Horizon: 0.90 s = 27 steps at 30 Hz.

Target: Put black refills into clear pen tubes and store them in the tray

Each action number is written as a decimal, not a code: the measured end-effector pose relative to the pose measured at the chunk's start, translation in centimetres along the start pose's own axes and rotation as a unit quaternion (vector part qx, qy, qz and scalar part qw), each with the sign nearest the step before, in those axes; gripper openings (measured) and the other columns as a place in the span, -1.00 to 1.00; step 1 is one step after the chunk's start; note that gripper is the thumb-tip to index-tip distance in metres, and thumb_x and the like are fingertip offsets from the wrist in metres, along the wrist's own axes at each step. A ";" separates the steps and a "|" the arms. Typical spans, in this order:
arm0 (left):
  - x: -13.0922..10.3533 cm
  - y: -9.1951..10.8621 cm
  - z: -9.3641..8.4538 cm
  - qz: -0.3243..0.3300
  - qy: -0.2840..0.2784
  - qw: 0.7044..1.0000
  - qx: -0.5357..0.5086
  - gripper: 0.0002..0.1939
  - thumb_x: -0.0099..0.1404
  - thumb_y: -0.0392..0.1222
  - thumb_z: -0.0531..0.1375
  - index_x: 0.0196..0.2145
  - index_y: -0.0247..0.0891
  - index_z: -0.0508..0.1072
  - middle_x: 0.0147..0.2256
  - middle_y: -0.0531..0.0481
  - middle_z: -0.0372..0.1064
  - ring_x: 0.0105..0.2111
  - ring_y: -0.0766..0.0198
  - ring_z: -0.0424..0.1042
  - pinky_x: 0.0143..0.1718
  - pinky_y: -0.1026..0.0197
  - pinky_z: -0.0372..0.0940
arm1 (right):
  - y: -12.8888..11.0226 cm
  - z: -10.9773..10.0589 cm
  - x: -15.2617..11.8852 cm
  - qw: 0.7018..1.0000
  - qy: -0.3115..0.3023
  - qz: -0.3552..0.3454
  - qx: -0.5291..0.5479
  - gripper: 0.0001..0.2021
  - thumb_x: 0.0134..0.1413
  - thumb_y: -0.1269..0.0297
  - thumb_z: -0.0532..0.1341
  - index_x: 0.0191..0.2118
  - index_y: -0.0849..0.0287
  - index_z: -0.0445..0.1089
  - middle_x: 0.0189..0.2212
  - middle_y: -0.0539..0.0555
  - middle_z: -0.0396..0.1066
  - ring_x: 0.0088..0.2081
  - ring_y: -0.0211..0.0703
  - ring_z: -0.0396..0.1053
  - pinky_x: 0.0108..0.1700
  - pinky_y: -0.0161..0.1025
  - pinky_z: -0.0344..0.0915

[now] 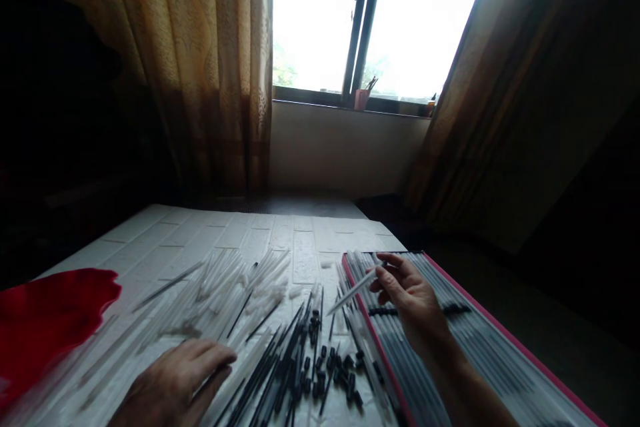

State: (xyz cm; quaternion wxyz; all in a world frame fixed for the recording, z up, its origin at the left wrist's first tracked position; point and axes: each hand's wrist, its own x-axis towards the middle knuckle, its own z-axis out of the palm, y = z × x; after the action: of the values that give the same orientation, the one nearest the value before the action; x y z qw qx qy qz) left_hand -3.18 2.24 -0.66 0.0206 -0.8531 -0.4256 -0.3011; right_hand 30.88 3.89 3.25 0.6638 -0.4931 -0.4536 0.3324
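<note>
My right hand (407, 290) is above a red-edged box, its thumb and fingers closed on a clear pen barrel (353, 290) whose narrow end points down to the left. The box (373, 337) holds rows of similar pens (400, 360), with a dark band across them. My left hand (180, 377) is low over the table, left of the thin black pen refills (280, 373). Its thumb and fingertips come together, and anything between them is hidden. Small black caps (330, 367) lie heaped between the refills and the box. Clear tubes (210, 300) spread beyond my left hand.
Red scalloped material (55, 320) lies at the table's left. The white brick-patterned table surface (255, 230) stretches toward a window (425, 20). A cup with sticks (362, 99) stands on the sill, between patterned curtains (200, 67). The box reaches the table's right side.
</note>
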 end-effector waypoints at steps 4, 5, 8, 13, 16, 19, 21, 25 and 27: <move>1.0 -0.3 -2.7 -0.067 -0.081 0.994 0.039 -0.72 0.31 -0.03 0.04 -0.27 -0.05 0.55 -0.30 0.08 0.57 -0.30 0.20 0.55 -0.28 0.30 0.40 | 0.4 -0.5 0.0 1.000 0.013 0.007 0.010 -0.55 -0.15 0.04 0.38 -0.17 0.20 0.35 -0.49 0.02 0.42 -0.51 -0.25 0.34 -0.59 -0.39 0.25; 1.4 -0.1 -3.4 -0.080 -0.116 0.989 0.042 -0.72 0.32 -0.04 0.04 -0.26 -0.05 0.54 -0.28 0.07 0.57 -0.29 0.20 0.55 -0.28 0.29 0.39 | 0.5 -0.5 0.0 1.000 0.011 0.006 0.011 -0.55 -0.15 0.04 0.38 -0.17 0.20 0.35 -0.49 0.02 0.42 -0.52 -0.24 0.34 -0.60 -0.38 0.25; 2.9 1.0 -5.0 -0.094 -0.234 0.966 0.050 -0.76 0.28 -0.13 0.06 -0.28 -0.07 0.55 -0.31 0.05 0.56 -0.30 0.17 0.54 -0.30 0.25 0.38 | 0.4 -0.3 -0.3 1.000 0.005 0.002 0.000 -0.55 -0.15 0.03 0.38 -0.17 0.19 0.35 -0.50 0.01 0.41 -0.52 -0.23 0.35 -0.61 -0.38 0.26; 7.8 2.9 -2.8 -0.037 -0.260 0.962 0.079 -0.75 0.32 -0.20 0.05 -0.31 -0.11 0.54 -0.36 0.01 0.52 -0.31 0.12 0.50 -0.27 0.14 0.32 | 0.4 -0.2 -0.5 0.999 0.022 -0.018 -0.020 -0.56 -0.14 0.02 0.37 -0.18 0.19 0.35 -0.50 0.01 0.40 -0.52 -0.21 0.35 -0.61 -0.36 0.27; 10.9 3.6 0.9 -0.001 -0.220 0.972 0.084 -0.81 0.30 -0.19 0.11 -0.26 -0.14 0.54 -0.28 -0.05 0.50 -0.25 0.09 0.46 -0.21 0.09 0.30 | 0.5 -0.3 -0.4 0.999 0.030 -0.017 -0.028 -0.54 -0.15 0.00 0.36 -0.18 0.19 0.34 -0.48 0.02 0.42 -0.51 -0.21 0.36 -0.60 -0.35 0.29; 12.9 4.1 4.3 0.006 -0.208 0.974 0.089 -0.85 0.23 -0.21 0.19 -0.27 -0.22 0.56 -0.22 -0.14 0.48 -0.15 0.02 0.41 -0.11 0.04 0.26 | 0.6 -0.4 -0.4 0.999 0.033 -0.018 -0.031 -0.53 -0.15 -0.02 0.35 -0.18 0.19 0.34 -0.48 0.02 0.42 -0.51 -0.21 0.37 -0.60 -0.36 0.29; 13.5 4.1 5.7 0.004 -0.204 0.975 0.090 -0.87 0.20 -0.24 0.21 -0.36 -0.28 0.57 -0.23 -0.20 0.47 -0.15 -0.03 0.40 -0.11 0.00 0.24 | 0.6 -0.4 -0.4 0.999 0.032 -0.021 -0.029 -0.53 -0.13 -0.02 0.34 -0.17 0.19 0.33 -0.47 0.03 0.43 -0.51 -0.21 0.37 -0.60 -0.36 0.28; 13.2 4.1 6.3 -0.004 -0.178 0.981 0.073 -0.88 0.21 -0.32 0.17 -0.35 -0.26 0.53 -0.22 -0.16 0.47 -0.14 0.01 0.38 -0.08 -0.01 0.21 | 0.7 -0.3 -0.3 0.999 0.028 -0.032 -0.032 -0.56 -0.10 -0.01 0.33 -0.17 0.18 0.31 -0.49 0.01 0.42 -0.50 -0.21 0.38 -0.57 -0.35 0.31; 12.2 4.3 6.0 -0.008 -0.159 0.986 0.054 -0.87 0.26 -0.30 0.14 -0.26 -0.23 0.49 -0.20 -0.10 0.47 -0.13 0.08 0.39 -0.04 0.04 0.20 | 0.8 -0.2 -0.4 0.998 0.038 -0.039 -0.029 -0.57 -0.07 0.00 0.32 -0.17 0.17 0.30 -0.49 0.00 0.43 -0.49 -0.21 0.39 -0.53 -0.33 0.34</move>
State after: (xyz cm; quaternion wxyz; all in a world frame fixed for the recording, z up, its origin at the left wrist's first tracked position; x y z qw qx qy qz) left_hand 8.59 9.96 1.88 -0.0041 -0.8843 -0.4459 -0.1382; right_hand 30.96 3.68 2.39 0.6785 -0.5061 -0.4566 0.2740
